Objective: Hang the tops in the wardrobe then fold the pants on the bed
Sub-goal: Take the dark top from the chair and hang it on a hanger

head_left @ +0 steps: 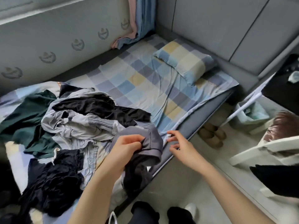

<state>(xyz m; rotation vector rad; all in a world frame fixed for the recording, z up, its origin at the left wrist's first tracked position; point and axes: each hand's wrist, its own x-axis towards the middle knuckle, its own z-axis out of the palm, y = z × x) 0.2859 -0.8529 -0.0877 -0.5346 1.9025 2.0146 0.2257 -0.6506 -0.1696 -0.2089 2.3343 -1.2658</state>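
Note:
My left hand (127, 146) grips a grey garment (152, 143) at the bed's near edge, its fabric bunched and hanging over the mattress side. My right hand (179, 143) hovers just to the right of it, fingers loosely spread, holding nothing. A pile of clothes lies on the checked bed sheet (145, 88): a light grey garment (76, 125), a black one (103, 107) on top, a dark green one (27, 117) at the left and a dark navy one with a white drawstring (55, 177) in front.
A checked pillow (184, 62) lies at the head of the bed by the grey padded headboard (210, 21). Slippers (212, 135) sit under the bed edge. A white chair (265, 152) and a bin (249, 115) stand at the right. A curtain (139, 18) hangs in the corner.

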